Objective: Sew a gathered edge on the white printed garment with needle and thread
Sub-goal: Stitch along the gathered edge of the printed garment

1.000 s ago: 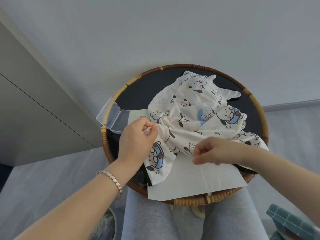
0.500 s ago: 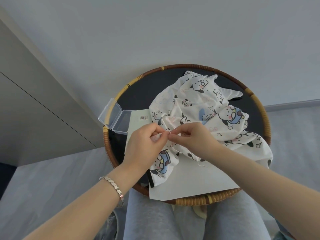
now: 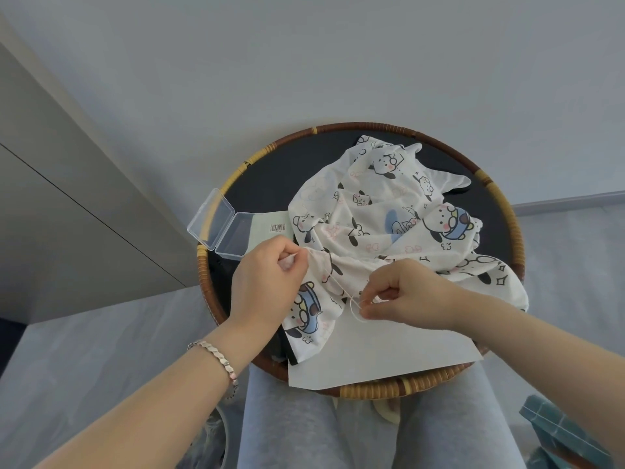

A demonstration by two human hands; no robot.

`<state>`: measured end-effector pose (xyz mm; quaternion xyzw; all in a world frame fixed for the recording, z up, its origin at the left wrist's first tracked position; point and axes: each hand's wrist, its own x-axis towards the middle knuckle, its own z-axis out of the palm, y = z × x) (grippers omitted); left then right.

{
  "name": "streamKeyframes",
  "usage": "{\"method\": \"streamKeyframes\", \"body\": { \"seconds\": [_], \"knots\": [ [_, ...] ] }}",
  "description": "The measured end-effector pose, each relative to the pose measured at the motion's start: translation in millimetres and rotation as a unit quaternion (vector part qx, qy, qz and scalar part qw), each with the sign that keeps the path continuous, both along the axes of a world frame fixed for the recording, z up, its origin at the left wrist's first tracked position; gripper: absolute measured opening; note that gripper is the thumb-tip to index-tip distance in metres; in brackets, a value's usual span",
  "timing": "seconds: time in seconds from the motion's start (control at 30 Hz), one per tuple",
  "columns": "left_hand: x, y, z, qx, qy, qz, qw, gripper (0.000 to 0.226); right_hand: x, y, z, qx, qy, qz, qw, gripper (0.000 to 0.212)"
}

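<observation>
On the tray (image 3: 372, 126): garment (image 3: 372, 211) is lying bunched.
Left hand (image 3: 267, 282): is pinching gathered edge.
Right hand (image 3: 406, 296): is pinching thread (image 3: 353, 304); needle unclear.
Thread line: is running up-left toward the edge pinch.

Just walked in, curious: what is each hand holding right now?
Left hand: closed, pinching the garment.
Right hand: closed, pinching the thread.
</observation>
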<state>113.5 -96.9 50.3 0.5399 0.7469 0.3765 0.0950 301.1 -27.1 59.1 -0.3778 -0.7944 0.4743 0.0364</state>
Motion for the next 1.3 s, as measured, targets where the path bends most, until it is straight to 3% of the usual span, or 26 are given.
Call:
{"method": "streamKeyframes", "body": {
  "seconds": [0.4, 0.6, 0.7, 0.77, 0.87, 0.93, 1.03, 1.1, 1.17, 1.23, 1.3],
  "knots": [
    [1, 5, -1, -0.032, -0.041, 0.028, 0.998, 0.014, 4, 13, 13, 0.026, -0.019, 0.078, 0.996, 0.013],
    [-2, -1, 2, 0.029, -0.021, -0.124, 0.992, 0.015, -2, 34, 5, 0.043, 0.034, -0.061, 0.997, 0.036],
    [-6, -3, 1, 0.05, 0.01, -0.168, 0.984, 0.015, -7, 31, -4, -0.015, 0.017, -0.036, 0.999, 0.027],
    [-7, -4, 0, 0.048, 0.034, -0.178, 0.982, 0.014, -8, 28, -7, -0.003, -0.016, -0.014, 1.0, 0.012],
    [-8, -5, -1, 0.025, 0.045, -0.18, 0.982, 0.023, 1, 34, -7, 0.045, -0.037, -0.023, 0.998, 0.017],
    [-4, -2, 0, 0.004, 0.009, -0.164, 0.986, 0.02, 10, 42, 2, 0.094, -0.025, -0.073, 0.993, 0.021],
    [11, 6, 4, -0.048, -0.151, -0.114, 0.981, 0.007, 24, 58, 22, 0.144, -0.015, -0.142, 0.979, 0.024],
    [22, 13, 1, -0.126, -0.218, -0.099, 0.963, 0.005, 31, 67, 30, 0.126, -0.061, -0.142, 0.98, 0.025],
    [32, 16, -9, -0.21, -0.229, -0.114, 0.944, 0.007, 36, 72, 25, 0.106, -0.162, -0.114, 0.974, 0.028],
    [40, 15, -22, -0.239, -0.22, -0.122, 0.938, 0.005, 39, 70, 8, 0.089, -0.273, -0.088, 0.954, 0.03],
    [43, 12, -30, -0.233, -0.218, -0.114, 0.941, 0.005, 38, 61, -7, 0.086, -0.308, -0.08, 0.944, 0.028]
  ]
}}
